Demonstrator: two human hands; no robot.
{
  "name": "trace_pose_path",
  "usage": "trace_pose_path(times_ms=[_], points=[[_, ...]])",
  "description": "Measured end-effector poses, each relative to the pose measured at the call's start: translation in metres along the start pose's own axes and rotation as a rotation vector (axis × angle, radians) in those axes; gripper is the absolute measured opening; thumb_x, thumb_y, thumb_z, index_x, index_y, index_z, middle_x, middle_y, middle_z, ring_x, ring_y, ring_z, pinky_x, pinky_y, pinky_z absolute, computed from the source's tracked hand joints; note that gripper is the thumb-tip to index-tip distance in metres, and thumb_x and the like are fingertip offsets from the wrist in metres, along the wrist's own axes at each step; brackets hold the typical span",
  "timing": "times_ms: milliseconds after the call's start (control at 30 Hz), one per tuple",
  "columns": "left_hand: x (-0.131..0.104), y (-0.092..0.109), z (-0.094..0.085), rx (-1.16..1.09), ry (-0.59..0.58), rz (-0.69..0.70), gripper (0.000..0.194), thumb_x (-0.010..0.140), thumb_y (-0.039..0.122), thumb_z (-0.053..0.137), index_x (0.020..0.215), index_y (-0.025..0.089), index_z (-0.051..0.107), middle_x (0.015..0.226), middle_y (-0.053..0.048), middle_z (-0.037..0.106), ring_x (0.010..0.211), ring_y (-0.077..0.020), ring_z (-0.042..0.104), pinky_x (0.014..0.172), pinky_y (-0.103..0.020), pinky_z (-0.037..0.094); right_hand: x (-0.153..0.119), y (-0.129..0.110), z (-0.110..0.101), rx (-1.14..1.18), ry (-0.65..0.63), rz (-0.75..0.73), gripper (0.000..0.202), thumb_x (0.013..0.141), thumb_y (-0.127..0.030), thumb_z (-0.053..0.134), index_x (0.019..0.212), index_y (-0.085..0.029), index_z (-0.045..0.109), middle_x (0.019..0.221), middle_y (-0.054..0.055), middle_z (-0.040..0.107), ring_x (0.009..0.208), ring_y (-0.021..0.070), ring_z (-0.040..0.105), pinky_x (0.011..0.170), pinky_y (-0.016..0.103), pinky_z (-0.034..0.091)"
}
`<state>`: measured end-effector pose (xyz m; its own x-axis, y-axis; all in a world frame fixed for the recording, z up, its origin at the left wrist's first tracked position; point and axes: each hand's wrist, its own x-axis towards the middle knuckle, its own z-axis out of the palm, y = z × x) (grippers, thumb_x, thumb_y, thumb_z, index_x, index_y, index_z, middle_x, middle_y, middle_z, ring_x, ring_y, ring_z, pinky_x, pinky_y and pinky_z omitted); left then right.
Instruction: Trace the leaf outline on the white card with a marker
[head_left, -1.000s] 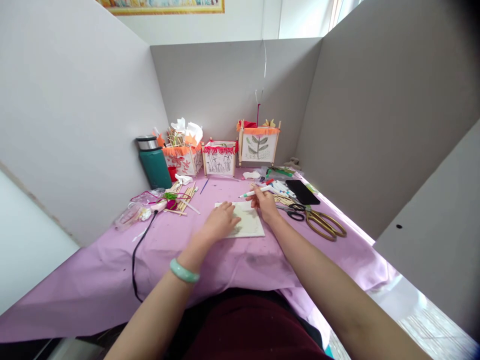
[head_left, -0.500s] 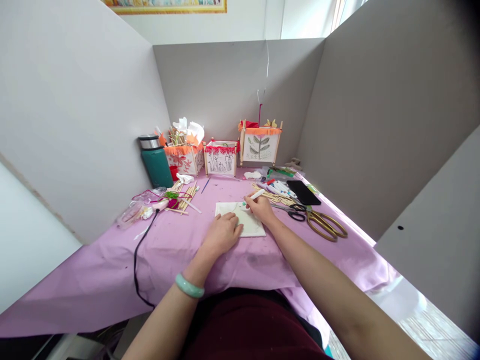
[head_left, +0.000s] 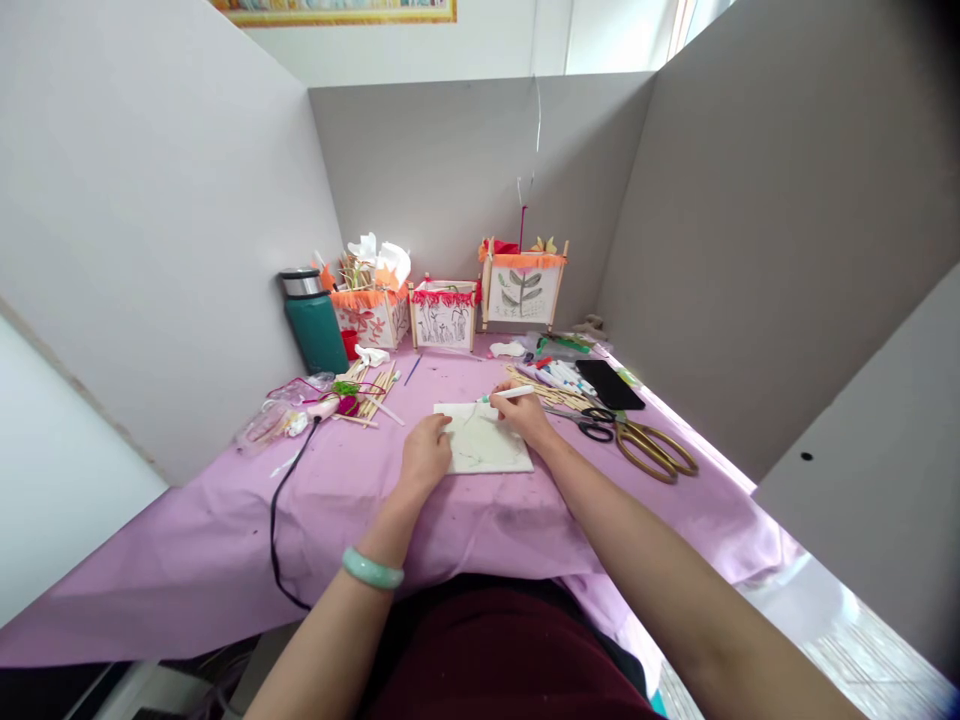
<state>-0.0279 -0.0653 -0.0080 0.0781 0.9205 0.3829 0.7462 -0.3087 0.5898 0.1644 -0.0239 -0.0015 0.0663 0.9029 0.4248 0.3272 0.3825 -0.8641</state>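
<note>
A white square panel (head_left: 487, 450) with thin green lines drawn on it lies on the table in front of me. My left hand (head_left: 429, 452) has its fingers curled at the panel's left edge, holding it there. Between the fingertips of my right hand (head_left: 525, 415) is a white marker (head_left: 512, 393) with a green end. Its tip points left, near the panel's top edge; whether it touches the surface I cannot tell. The heel of that hand rests over the panel's right side.
Gold-handled scissors (head_left: 651, 447), black-handled scissors (head_left: 596, 425), a phone (head_left: 611, 385), wooden sticks (head_left: 551, 392) and several markers lie right. Left are a green bottle (head_left: 315, 325), yarn (head_left: 347, 404) and a black cord (head_left: 276, 510). Decorated boxes (head_left: 444, 318) stand behind; grey partitions (head_left: 465, 170) enclose the table.
My left hand has slid left from lying flat on the panel to its left edge, uncovering drawn lines. The marker in my right hand has tipped flatter, its tip shifting slightly up and left.
</note>
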Motion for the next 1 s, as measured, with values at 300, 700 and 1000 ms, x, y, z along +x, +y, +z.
trace_pose_path(times_ms=[300,700,1000], points=[[-0.012,-0.003,-0.009,-0.033,-0.041,0.072,0.028,0.083,0.012,0.046,0.103,0.014,0.066,0.109,-0.009,0.068,0.104,-0.0207,0.061,0.097,-0.034,0.045,-0.003,0.0,0.002,0.125,-0.115,0.027,0.028,0.078,-0.045,0.055,0.074,-0.017,0.055,0.056,-0.003,0.057,0.042,0.0082,0.044,0.044,0.021,0.033],[-0.031,0.003,-0.024,0.243,-0.107,0.326,0.028,0.091,0.02,0.04,0.093,0.017,0.068,0.108,-0.008,0.068,0.114,-0.0204,0.056,0.103,-0.034,0.042,0.001,-0.01,0.007,0.226,-0.121,0.071,0.023,0.078,-0.04,0.058,0.077,-0.017,0.056,0.057,-0.003,0.058,0.042,0.007,0.044,0.041,0.019,0.032],[-0.031,0.004,-0.021,0.253,-0.063,0.322,0.027,0.091,0.019,0.04,0.094,0.015,0.067,0.107,-0.009,0.068,0.112,-0.0207,0.057,0.101,-0.033,0.043,0.023,-0.032,0.05,0.438,-0.377,0.31,0.021,0.085,-0.032,0.054,0.098,-0.018,0.061,0.086,0.008,0.07,0.075,0.0176,0.065,0.068,0.032,0.053]])
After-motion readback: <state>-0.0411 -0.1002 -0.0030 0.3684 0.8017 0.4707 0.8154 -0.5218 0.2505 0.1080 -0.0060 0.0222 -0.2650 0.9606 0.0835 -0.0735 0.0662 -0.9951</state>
